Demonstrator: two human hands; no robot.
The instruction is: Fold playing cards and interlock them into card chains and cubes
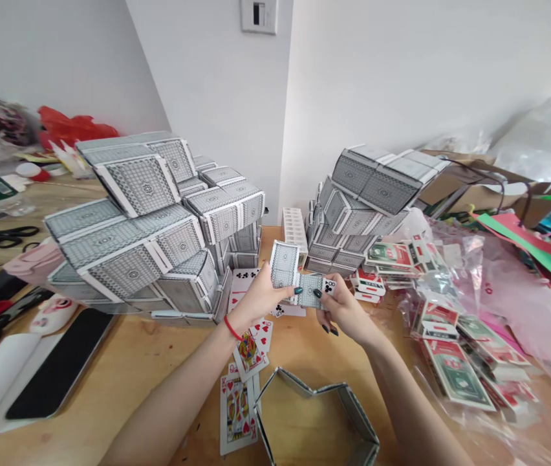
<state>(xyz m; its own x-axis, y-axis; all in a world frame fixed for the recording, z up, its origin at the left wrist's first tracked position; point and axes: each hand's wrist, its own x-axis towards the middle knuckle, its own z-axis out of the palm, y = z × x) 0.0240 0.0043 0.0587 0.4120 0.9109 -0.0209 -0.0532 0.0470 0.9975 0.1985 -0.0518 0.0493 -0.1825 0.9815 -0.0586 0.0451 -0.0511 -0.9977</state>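
Note:
My left hand (262, 294) and my right hand (343, 309) meet above the wooden table (149, 362), each pinching a grey-backed playing card. The left one grips an upright folded card (284, 263); the right one grips a flatter card (312, 289) whose club corner shows. The two cards touch where they meet. Below my wrists lie loose face-up cards (237, 408), a king and hearts among them. In front of me lies a zigzag ring of joined cards (321, 401).
Two big stacks of card-built blocks stand at the left (144, 226) and the right (367, 200) against the wall. Card boxes in plastic wrap (454, 349) crowd the right side. A dark phone or tablet (62, 362) and scissors (8, 236) lie at the left.

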